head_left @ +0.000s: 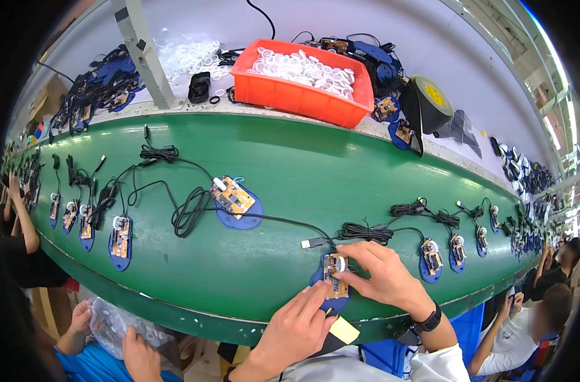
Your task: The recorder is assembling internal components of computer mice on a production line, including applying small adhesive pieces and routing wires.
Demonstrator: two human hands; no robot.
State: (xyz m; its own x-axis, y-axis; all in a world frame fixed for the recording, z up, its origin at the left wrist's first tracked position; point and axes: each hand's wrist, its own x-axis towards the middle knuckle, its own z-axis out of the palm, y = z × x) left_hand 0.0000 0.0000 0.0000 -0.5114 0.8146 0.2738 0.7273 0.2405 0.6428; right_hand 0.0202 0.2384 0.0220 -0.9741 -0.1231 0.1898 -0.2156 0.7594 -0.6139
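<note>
1. Four blue bases (120,261) stand in a row at left on the green surface (379,172), each carrying a board and a white ring, black cables heaped beside them.
2. Two co-worker's hands (141,356), below that row, are on a clear plastic bag (115,325).
3. One more blue base with a board (236,198) lies tilted mid-surface, a coiled black cable (188,213) just left of it.
4. One red bin (290,99), on the shelf behind, is loaded with white rings, too many to count.
5. One left hand (295,321), fingers close together, tips at the left side of the central board; whether they grip, I cannot tell.
6. One central base (336,305), near edge of the surface, right between both hands, bearing its board and one white wheel (341,263).
7. One right hand (385,274), thumb and forefinger a narrow gap apart about that wheel, thumb at the board; grip itself, cannot tell. Black watch (429,318) on the wrist.
8. Four more bases (431,275) line up at right, cables behind.
</note>
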